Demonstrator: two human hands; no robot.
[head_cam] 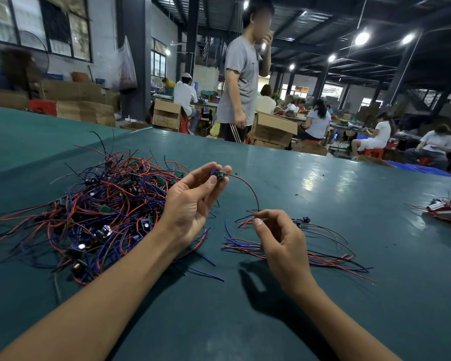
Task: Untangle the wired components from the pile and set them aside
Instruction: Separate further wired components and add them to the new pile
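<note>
Tiny dark component (pixel 220 174) trailing a red wire (pixel 248 185), up beside the tangled pile (pixel 102 209) on the green surface (pixel 323 178); left grip (pixel 193 201) pinches it by fingertips; right grip (pixel 281 241) pinches the wire's end.

A teal desk (pixel 323 204) with a glossy sheen fills the foreground of a large workshop. Beyond its far edge a standing person (pixel 241 74) in a grey T-shirt raises one hand to the face. Open cardboard boxes (pixel 274 131) sit behind them, and seated workers (pixel 317 121) bend over other benches, some on red stools (pixel 372 152). A plastic bag (pixel 126 66) hangs on a dark pillar (pixel 134 35), near a fan (pixel 34 53) below the windows (pixel 37 24). Round ceiling lamps (pixel 362 38) glow overhead.
</note>
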